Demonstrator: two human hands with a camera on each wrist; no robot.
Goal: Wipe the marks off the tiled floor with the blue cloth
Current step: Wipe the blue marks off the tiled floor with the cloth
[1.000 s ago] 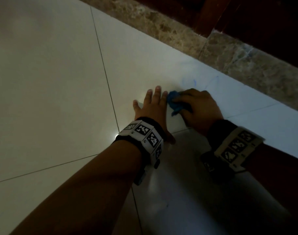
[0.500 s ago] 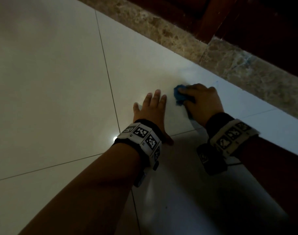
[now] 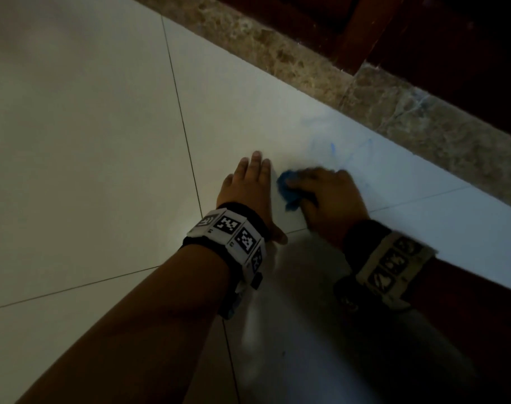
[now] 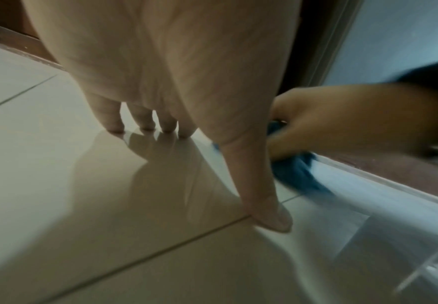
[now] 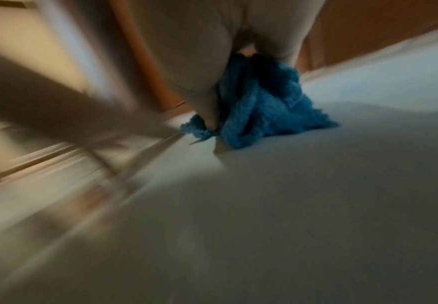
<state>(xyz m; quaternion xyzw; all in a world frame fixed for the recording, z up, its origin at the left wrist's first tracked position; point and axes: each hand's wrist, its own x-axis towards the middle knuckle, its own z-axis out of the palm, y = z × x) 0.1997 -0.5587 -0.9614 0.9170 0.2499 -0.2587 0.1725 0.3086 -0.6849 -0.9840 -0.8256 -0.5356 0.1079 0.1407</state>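
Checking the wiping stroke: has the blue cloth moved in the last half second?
Yes. The cloth slid back toward the person, away from the stone border, uncovering blue marks.

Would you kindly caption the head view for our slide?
Right hand rubs blue cloth on tiled floor; left hand braces flat.

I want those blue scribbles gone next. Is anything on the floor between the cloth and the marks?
Nothing visible. The right hand grips the blue cloth, and bare tile lies between it and the blue marks. The left hand rests flat beside the cloth, off that path.
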